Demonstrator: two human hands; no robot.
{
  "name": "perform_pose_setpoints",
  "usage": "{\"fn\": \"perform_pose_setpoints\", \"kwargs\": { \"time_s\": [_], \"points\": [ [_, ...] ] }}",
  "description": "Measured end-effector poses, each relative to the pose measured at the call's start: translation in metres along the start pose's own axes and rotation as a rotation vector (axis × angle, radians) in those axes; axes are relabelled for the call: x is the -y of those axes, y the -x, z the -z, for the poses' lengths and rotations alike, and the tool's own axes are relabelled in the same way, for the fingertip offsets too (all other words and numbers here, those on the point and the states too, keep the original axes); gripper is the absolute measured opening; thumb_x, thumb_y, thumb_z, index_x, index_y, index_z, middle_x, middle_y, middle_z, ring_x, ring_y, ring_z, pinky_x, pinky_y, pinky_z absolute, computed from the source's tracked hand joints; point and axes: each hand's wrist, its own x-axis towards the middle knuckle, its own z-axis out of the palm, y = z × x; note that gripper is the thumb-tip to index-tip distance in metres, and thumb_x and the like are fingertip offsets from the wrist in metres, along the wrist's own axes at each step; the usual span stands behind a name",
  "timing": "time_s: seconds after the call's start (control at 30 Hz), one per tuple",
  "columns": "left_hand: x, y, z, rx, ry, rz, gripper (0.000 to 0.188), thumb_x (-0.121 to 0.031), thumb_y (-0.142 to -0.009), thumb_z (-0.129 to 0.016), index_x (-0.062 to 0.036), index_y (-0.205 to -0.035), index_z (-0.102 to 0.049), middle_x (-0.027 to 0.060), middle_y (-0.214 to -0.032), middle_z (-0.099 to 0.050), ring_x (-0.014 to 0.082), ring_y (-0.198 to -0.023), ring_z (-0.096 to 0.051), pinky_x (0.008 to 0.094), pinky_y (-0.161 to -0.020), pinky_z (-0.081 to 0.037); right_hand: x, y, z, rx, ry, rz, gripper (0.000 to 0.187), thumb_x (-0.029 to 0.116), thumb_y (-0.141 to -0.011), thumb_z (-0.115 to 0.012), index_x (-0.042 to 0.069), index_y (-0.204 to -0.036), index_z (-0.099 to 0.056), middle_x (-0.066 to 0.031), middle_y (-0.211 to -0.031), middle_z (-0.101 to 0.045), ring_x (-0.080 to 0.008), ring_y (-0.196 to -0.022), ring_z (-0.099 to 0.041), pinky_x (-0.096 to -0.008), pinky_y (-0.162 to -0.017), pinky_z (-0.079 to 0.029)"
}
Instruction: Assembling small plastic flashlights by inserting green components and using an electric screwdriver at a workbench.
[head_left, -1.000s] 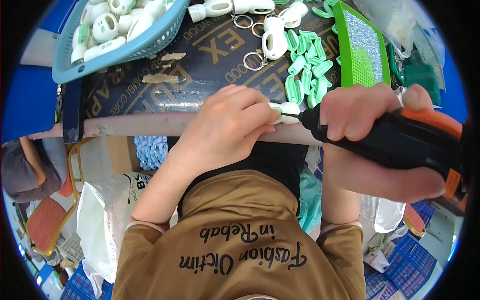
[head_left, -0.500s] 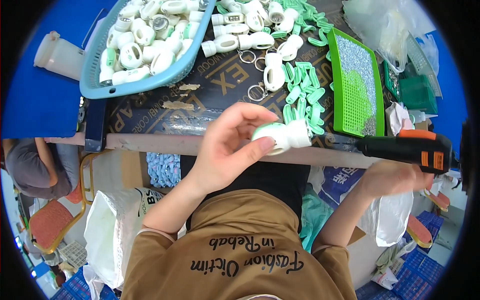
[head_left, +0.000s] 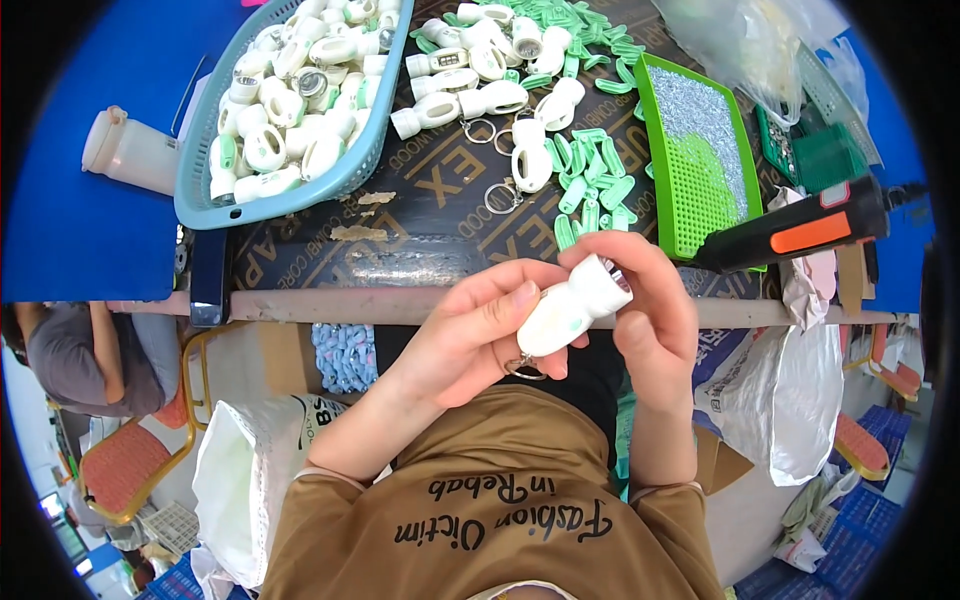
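Observation:
My left hand (head_left: 470, 325) is closed round the body of a small white keychain flashlight (head_left: 557, 318), thumb on top. Its wide head points up and right, and a metal key ring dangles at its lower end. My right hand (head_left: 655, 310) curls round the head end, with fingertips on its rim and the thumb beside it. Just beyond my hands lie loose green plastic clips (head_left: 597, 180) in a heap. Several more white flashlights (head_left: 490, 60), some with key rings, lie farther back on the table.
A blue basket (head_left: 285, 205) full of white flashlights stands at the left. At the right are a green tray (head_left: 680, 235) of tiny metal parts and a black-and-orange electric screwdriver (head_left: 800, 230). Clear plastic bags (head_left: 755, 40) lie behind. The table edge (head_left: 400, 308) runs below my hands.
My right hand has left the electric screwdriver and come to the flashlight's head. The screwdriver now tilts differently. My left hand has moved right and turned the flashlight, bringing its key ring into sight.

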Motion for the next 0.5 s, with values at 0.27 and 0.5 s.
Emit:
{"fn": "perform_pose_setpoints", "kwargs": {
  "time_s": [0.27, 0.5],
  "points": [
    [-0.006, 0.014, 0.001, 0.034, -0.498, -0.231, 0.038, -0.006, -0.089, -0.062, 0.0014, -0.124, -0.048, 0.0105, -0.112, -0.059, 0.0148, -0.099, -0.060, 0.0286, -0.080, -0.052, -0.023, 0.006, -0.006, -0.059, 0.048, 0.092, 0.047, 0.027, -0.085, -0.066, -0.002, -0.120, -0.055, -0.0114, -0.121, -0.058, -0.0241, -0.105, -0.054, -0.0344, -0.092, -0.041],
    [-0.106, 0.029, 0.002, -0.395, -0.972, -0.988, 0.042, -0.005, -0.086, -0.060, 0.0068, -0.125, -0.052, 0.0144, -0.100, -0.066, 0.0147, -0.076, -0.063, 0.0261, -0.068, -0.051, -0.032, 0.012, 0.005, -0.018, 0.641, -0.025, 0.023, 0.005, -0.081, -0.065, 0.003, -0.104, -0.064, -0.0102, -0.097, -0.064, -0.0261, -0.089, -0.060, -0.0336, -0.079, -0.047]
  ]
}}
